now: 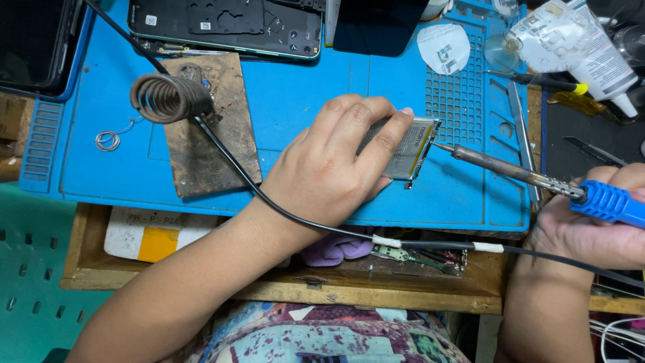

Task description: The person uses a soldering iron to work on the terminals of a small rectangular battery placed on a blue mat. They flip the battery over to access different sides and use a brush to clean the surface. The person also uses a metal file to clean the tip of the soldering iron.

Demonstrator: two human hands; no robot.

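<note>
Blue mat (295, 101): left hand (336, 161) pins battery (411, 151); right hand (591, 225) apparently clasps soldering iron (524, 176).

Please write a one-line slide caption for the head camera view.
Left hand steadies a flat battery on a blue mat; right hand brings a soldering iron.

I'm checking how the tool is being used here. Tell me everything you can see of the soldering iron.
The soldering iron has a ribbed blue handle, a perforated metal collar and a long, dull brown shaft that ends in a fine point. It lies nearly level, slanting up toward the left over the blue mat. The right hand grips its handle. Its tip sits at the edge of the flat silver battery that the left hand presses down; contact looks likely.
</note>
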